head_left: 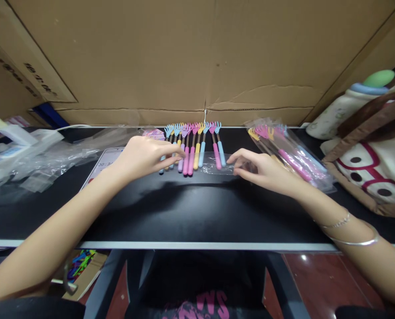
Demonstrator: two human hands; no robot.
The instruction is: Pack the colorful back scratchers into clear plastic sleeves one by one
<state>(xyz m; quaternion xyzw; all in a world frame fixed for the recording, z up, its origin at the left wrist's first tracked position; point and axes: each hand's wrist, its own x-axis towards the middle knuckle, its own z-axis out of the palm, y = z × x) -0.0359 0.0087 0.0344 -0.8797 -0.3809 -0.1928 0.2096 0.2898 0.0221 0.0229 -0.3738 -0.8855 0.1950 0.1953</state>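
A row of back scratchers (191, 155) with small claw heads and pink, yellow, blue and purple handles lies on the black table. My left hand (147, 155) reaches over the left end of the row, thumb and fingertips close together at a purple-handled back scratcher (181, 164); it partly covers the handles there. Slightly apart at the right end lie a pink back scratcher (216, 153) and a blue one (221, 150). Beneath the row's right part is a clear plastic bag (208, 168). Beside the bag's right end, my right hand (259, 170) has bent fingers, with thumb and forefinger apart.
On the right lies a clear bag of back scratchers (293, 159), near a bottle (337, 110) and a cloth bag (363, 161). Crumpled plastic bags (51, 155) and a phone (101, 164) are on the left. A cardboard wall (191, 57) closes off the back.
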